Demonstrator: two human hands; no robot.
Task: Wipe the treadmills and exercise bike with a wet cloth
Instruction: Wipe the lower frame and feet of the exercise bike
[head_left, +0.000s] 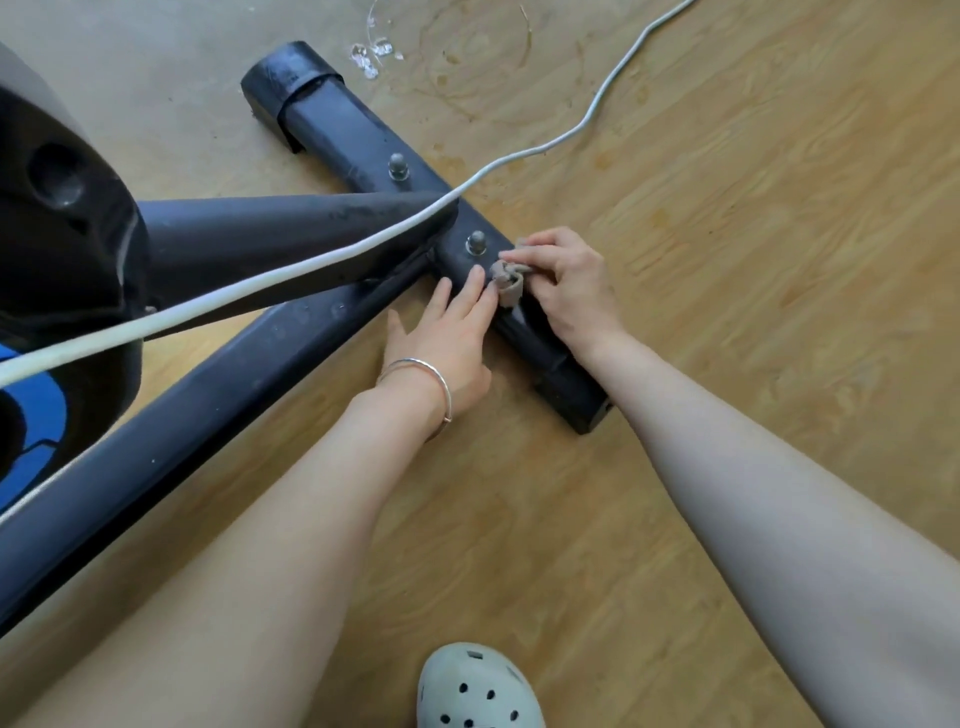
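The exercise bike's black floor crossbar runs diagonally across the wooden floor, with two domed bolts on top. A small crumpled grey-brown cloth lies on the bar just past the nearer bolt. My right hand pinches the cloth between thumb and fingers. My left hand, with a silver bangle on its wrist, rests flat beside the bar, its fingertips touching the cloth and the bar's side. The bike's main frame beam and black housing fill the left.
A white cable runs from the top right across the crossbar to the left edge. Water drops and stains mark the floor beyond the bar's far end cap. My light grey clog stands at the bottom centre.
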